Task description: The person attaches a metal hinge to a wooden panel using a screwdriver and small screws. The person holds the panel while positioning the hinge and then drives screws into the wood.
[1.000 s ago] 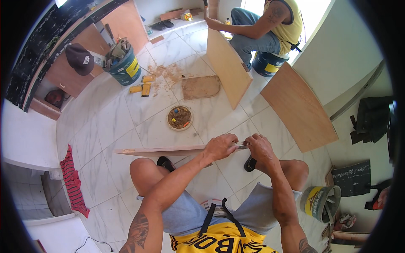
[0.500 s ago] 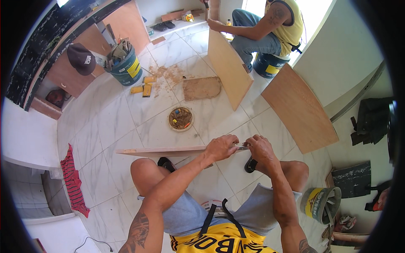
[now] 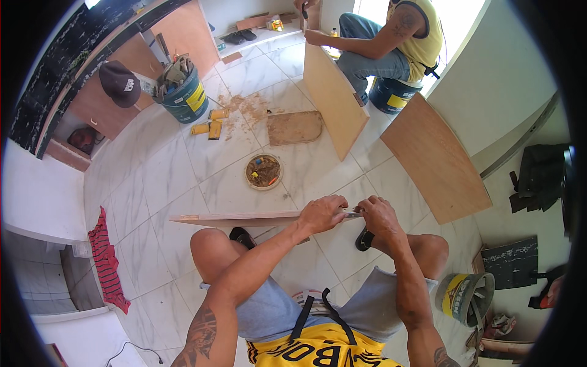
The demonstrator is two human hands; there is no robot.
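Observation:
A long wooden board (image 3: pixel 244 218) stands on edge between my knees, its narrow top edge facing up. My left hand (image 3: pixel 323 213) is closed over the board's right end, fingers bent and thumb near its top. Beside it, my right hand (image 3: pixel 378 215) pinches a small silvery metal fitting (image 3: pixel 354 214) at that same end. The fingers partly cover the fitting, so its exact kind cannot be made out. The two hands are a short gap apart.
Ahead on the tiles lies a round tub lid of small hardware (image 3: pixel 264 172). Beyond are a scrap board (image 3: pixel 295 128), yellow boxes (image 3: pixel 214 126) and a tool bucket (image 3: pixel 184 98). A co-worker (image 3: pixel 391 49) sits holding a panel (image 3: pixel 333 101). Another panel (image 3: pixel 437 159) leans right; a bucket (image 3: pixel 466 300) stands near.
The view has shifted very slightly. Both hands stay at the board's right end in almost the same pose; the co-worker's raised hand has moved a little.

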